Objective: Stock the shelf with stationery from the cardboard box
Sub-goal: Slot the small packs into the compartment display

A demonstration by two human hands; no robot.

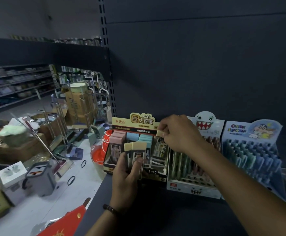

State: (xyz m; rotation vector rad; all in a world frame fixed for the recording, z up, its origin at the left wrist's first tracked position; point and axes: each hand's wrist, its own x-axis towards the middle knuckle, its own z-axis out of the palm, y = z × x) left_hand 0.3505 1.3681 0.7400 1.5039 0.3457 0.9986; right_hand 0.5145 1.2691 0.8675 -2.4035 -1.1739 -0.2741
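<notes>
Gripping a small stack of yellow-capped plastic lead cases (135, 151) in the left hand (127, 176) over the dark grey metal shelf (156, 210), pinching a single yellow-capped case (160, 133) by its cap in the right hand (178, 133) just above the black-and-gold cardboard display box (153, 172). Likely light, stiff and smooth: best taken by the narrow sides and slid upright beside the pink, blue and teal rows (132, 136). Hemmed in on the right by a white shark-faced pen display (205, 123), with a red plastic basket (98, 150) left and brown cardboard boxes (28, 150) on the far-left floor.
</notes>
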